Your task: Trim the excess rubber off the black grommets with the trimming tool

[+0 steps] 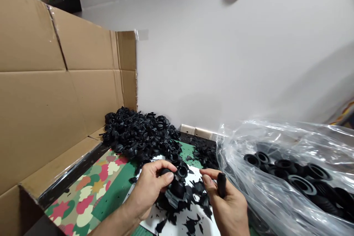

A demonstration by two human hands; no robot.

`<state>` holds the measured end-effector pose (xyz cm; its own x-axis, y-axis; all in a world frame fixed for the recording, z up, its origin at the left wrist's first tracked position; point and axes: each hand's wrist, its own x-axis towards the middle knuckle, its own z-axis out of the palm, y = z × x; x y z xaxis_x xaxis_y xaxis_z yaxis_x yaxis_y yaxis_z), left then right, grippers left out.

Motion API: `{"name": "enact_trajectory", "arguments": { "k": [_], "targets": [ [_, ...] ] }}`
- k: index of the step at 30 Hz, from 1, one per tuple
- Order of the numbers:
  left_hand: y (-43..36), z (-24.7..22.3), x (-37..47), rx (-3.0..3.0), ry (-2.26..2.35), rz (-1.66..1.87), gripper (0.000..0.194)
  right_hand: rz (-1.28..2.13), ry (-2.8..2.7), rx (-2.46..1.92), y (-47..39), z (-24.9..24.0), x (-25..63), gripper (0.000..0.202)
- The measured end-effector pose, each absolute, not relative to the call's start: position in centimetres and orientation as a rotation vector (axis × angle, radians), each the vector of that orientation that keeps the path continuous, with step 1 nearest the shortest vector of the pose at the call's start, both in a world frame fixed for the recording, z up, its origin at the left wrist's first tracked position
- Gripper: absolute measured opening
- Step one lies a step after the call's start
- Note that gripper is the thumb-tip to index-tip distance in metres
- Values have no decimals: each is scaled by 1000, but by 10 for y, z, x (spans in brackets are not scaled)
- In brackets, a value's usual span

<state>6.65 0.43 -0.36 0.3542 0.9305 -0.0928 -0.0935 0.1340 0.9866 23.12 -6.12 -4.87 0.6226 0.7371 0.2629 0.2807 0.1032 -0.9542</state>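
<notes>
My left hand [153,184] is closed, thumb and index finger pinching a black rubber part [165,172] above the white board. My right hand [228,201] is closed round a short black handle [221,184] that sticks up between its fingers; the tool's working end cannot be made out. Between the hands, a ring-shaped black rubber piece [182,171] and a ragged-edged black piece [175,197] sit close together. Black rubber scraps [191,225] lie scattered over the white board [182,222].
Behind my left hand rises a large heap of black rubber pieces [141,132]. A smaller scrap pile [206,155] lies near the wall sockets [203,133]. On the right is a clear plastic bag [240,143] of round black rubber parts [302,184]. A cardboard wall [91,107] borders the left.
</notes>
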Motion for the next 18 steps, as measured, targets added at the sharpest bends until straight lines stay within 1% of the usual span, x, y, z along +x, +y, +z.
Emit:
{"name": "enact_trajectory", "arguments": {
  "k": [1, 3, 7, 12, 15, 18],
  "targets": [
    [6, -2, 69, 1173, 945, 961, 12, 409, -897, -1465, -62, -46, 230, 27],
    [10, -1, 73, 1064, 957, 1028, 15, 386, -884, -1455, -64, -42, 228, 28],
    [11, -7, 77, 801, 953, 971, 21, 374, -790, -1441, -66, -42, 224, 28],
    [4, -17, 79, 692, 939, 897, 10, 475, -878, -1421, -62, -56, 223, 29],
    [-1, -20, 80, 658, 936, 880, 6, 448, -1048, -1321, -58, -64, 216, 23],
    [-6, -21, 81, 635, 918, 888, 9, 353, -1099, -1187, -55, -67, 202, 15]
  ]
}}
